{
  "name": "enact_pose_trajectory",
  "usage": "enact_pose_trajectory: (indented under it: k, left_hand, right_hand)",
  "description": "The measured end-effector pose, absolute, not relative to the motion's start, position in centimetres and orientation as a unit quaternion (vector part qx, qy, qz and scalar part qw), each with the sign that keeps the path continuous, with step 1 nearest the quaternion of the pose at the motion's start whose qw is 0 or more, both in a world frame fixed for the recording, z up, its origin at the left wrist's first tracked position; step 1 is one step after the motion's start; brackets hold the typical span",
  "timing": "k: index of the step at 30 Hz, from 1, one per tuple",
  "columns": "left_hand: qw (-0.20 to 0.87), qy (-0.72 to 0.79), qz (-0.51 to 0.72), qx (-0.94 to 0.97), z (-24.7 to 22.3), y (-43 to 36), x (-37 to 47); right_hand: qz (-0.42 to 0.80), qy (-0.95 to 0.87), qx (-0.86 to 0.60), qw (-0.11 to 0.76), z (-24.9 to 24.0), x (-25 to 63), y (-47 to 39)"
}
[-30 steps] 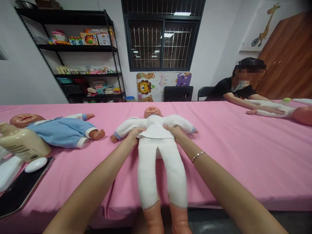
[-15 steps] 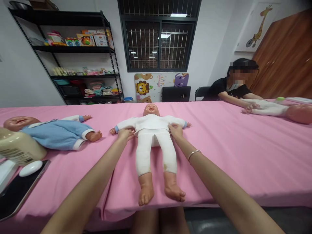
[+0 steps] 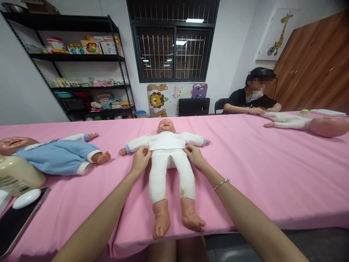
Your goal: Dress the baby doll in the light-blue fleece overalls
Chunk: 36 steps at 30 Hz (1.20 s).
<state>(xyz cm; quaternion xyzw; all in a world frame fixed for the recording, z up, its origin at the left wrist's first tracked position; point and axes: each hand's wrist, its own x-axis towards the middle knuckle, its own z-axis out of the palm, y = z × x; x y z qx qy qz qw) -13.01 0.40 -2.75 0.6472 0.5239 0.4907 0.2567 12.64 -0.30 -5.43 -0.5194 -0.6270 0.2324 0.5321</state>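
A baby doll lies on its back on the pink-covered table, feet toward me and arms spread. It wears a white top with blue cuffs; its lower body and legs are white down to bare brown feet. My left hand pinches the top's lower hem at the doll's left-of-view side. On the opposite side my right hand has its fingers closed on the same hem. The hem lies fairly straight across the doll's waist between both hands.
Left, a second doll in blue clothes lies near a cream bottle, a phone and a white oval object. A co-worker sits at the far right beside another doll. Pink cloth covers the table.
Both my hands have come to the hem's sides, with the fingers now pinching it. The hem looks straighter. The co-worker's hands have drawn back toward their body. The view has shifted slightly.
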Motion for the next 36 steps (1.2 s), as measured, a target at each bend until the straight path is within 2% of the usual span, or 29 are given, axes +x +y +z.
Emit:
enact_pose_trajectory:
  k: [4,8,11,15,19,23,27,30,33,35,36]
  left_hand:
    - [0.232,0.547,0.479,0.646,-3.0,0.6,-13.6]
    - [0.213,0.551,0.374,0.715,-3.4,0.9,-14.4]
    - [0.265,0.522,0.375,0.719,-3.0,0.6,-14.2]
    - [0.383,0.516,0.407,0.649,-2.3,-0.7,-13.0]
    - [0.457,0.472,0.421,0.625,-2.6,-1.4,-11.7]
    - [0.491,0.407,0.434,0.636,-3.1,-1.0,-11.5]
    - [0.464,0.399,0.437,0.659,-4.0,0.2,-11.6]
    - [0.365,0.438,0.448,0.689,-3.7,0.8,-11.7]
    - [0.203,0.467,0.449,0.734,-0.5,-1.1,-12.6]
    - [0.168,0.455,0.457,0.746,2.4,-4.9,-13.6]
    - [0.185,0.448,0.464,0.741,3.5,-7.5,-14.1]
  right_hand:
    - [0.127,-0.616,-0.529,0.570,-4.8,12.8,-0.5]
    - [0.180,-0.670,-0.523,0.495,-4.4,12.7,-1.2]
    - [0.261,-0.654,-0.520,0.483,-4.3,12.6,-1.5]
    - [0.333,-0.568,-0.568,0.493,-4.0,12.0,-1.8]
    - [0.323,-0.570,-0.578,0.486,-4.1,11.0,-2.2]
    - [0.310,-0.536,-0.562,0.549,-4.6,10.7,-2.0]
    - [0.329,-0.518,-0.544,0.572,-5.5,10.9,-1.0]
    - [0.318,-0.529,-0.548,0.565,-5.8,11.2,-0.6]
    - [0.302,-0.538,-0.563,0.550,-5.7,11.5,-0.5]
    - [0.309,-0.543,-0.563,0.542,-5.6,11.5,-0.6]
    - [0.311,-0.547,-0.561,0.539,-5.5,11.5,-0.6]
